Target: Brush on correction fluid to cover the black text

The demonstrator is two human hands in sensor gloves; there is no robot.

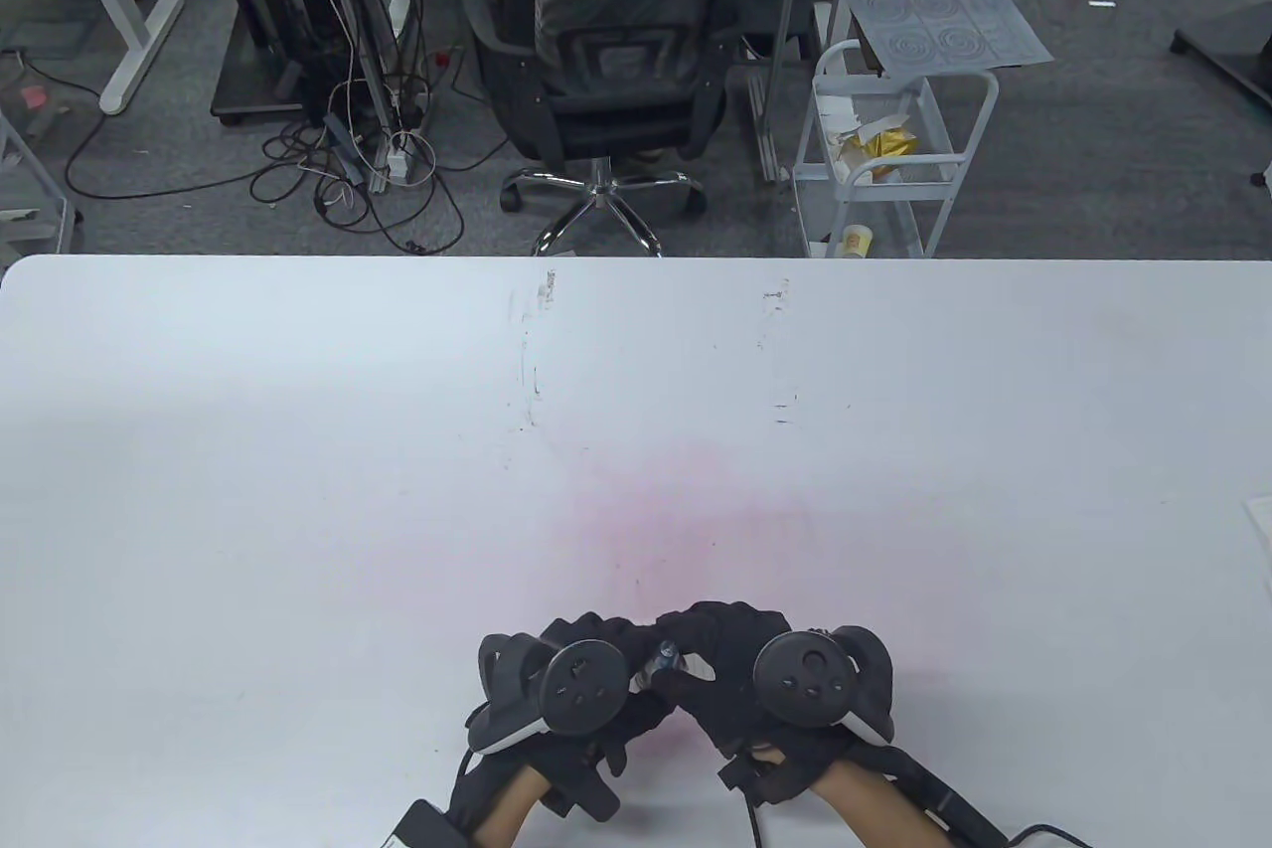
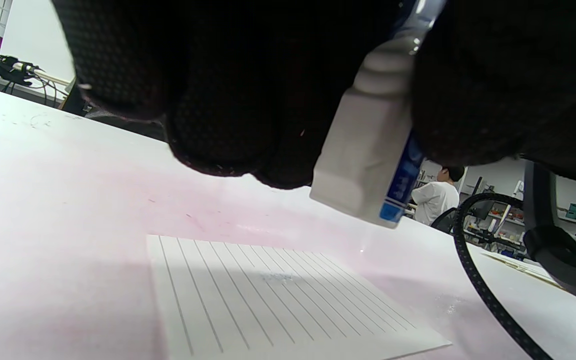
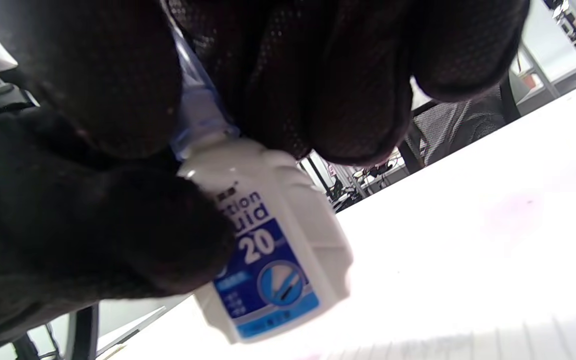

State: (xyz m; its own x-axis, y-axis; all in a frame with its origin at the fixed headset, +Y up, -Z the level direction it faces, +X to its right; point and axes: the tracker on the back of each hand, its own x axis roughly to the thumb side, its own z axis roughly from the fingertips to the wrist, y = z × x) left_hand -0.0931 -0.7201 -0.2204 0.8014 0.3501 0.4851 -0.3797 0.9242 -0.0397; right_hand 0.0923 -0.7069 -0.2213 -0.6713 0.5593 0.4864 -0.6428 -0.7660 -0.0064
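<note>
Both gloved hands meet at the table's front centre, holding a small white correction fluid bottle (image 1: pixel 664 661) between them, lifted off the table. My left hand (image 1: pixel 586 679) grips the bottle's white body (image 2: pixel 368 145). My right hand (image 1: pixel 765 674) pinches the translucent blue cap (image 3: pixel 195 115) at the top of the bottle (image 3: pixel 273 240), whose blue label faces the right wrist view. A lined sheet of paper (image 2: pixel 268 295) lies flat on the table below the hands, with a faint grey smudge (image 2: pixel 279 276) near its middle. The hands hide the sheet in the table view.
The white table (image 1: pixel 397 450) has a pink stain (image 1: pixel 676 530) ahead of the hands. A paper's corner (image 1: pixel 1260 515) shows at the right edge. A glove cable (image 2: pixel 483 295) hangs beside the sheet. A chair (image 1: pixel 606 53) and a cart (image 1: pixel 894 142) stand beyond the far edge.
</note>
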